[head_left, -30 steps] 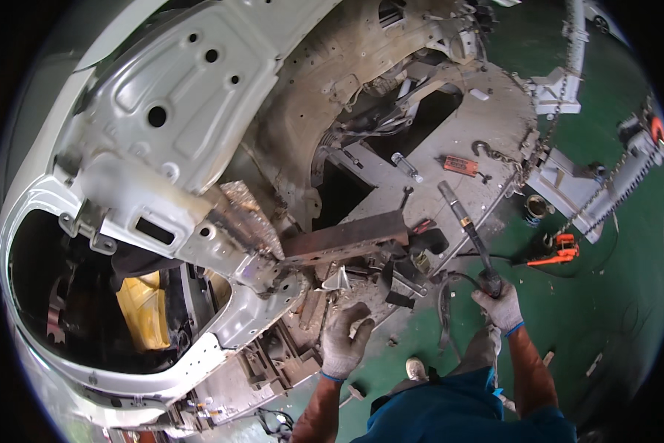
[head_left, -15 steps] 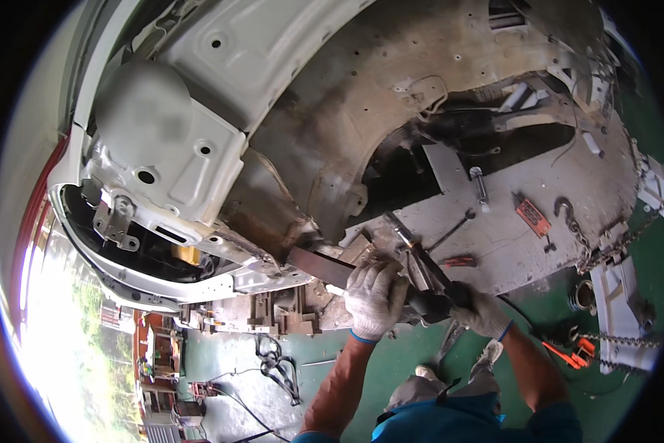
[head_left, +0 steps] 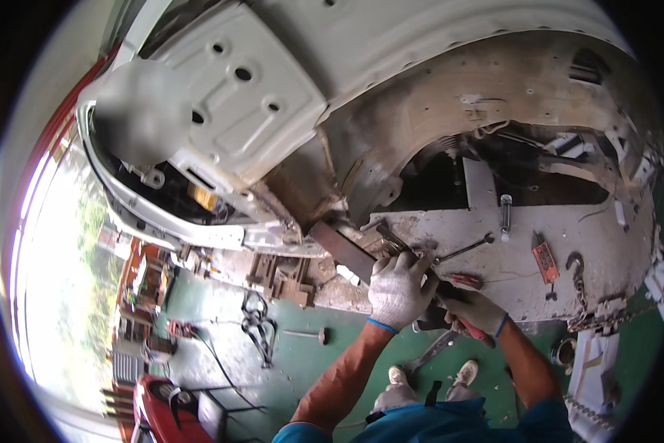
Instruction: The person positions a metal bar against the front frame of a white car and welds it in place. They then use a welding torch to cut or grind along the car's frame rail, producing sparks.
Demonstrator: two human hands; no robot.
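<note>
My left hand [head_left: 397, 294], in a white knit glove, is closed around the near end of a rusty brown flat metal bar [head_left: 344, 249]. The bar's far end points at the corner of a pale car body [head_left: 265, 140], where the metal is bare and rusty. To its right, my gloved right hand [head_left: 474, 306] is closed on a dark tool with a red handle [head_left: 480, 336]; its kind is hidden by the glove. Just beyond the hands, a spanner [head_left: 463, 249] and a red-handled tool [head_left: 465, 281] lie on the grey platform [head_left: 435, 221].
On the platform lie a clear tube-shaped item [head_left: 505, 216], a red box-shaped device [head_left: 545, 263] and a hook with chain [head_left: 576, 269]. Rusty metal blocks [head_left: 280, 279] stand along its left edge. The green floor holds a long-handled hammer [head_left: 310, 335] and a red vehicle [head_left: 166, 410].
My view has shifted, so the car body sits further right. Both hands have come closer together, and a red handle now shows under my right hand. The left hand keeps hold of the bar.
</note>
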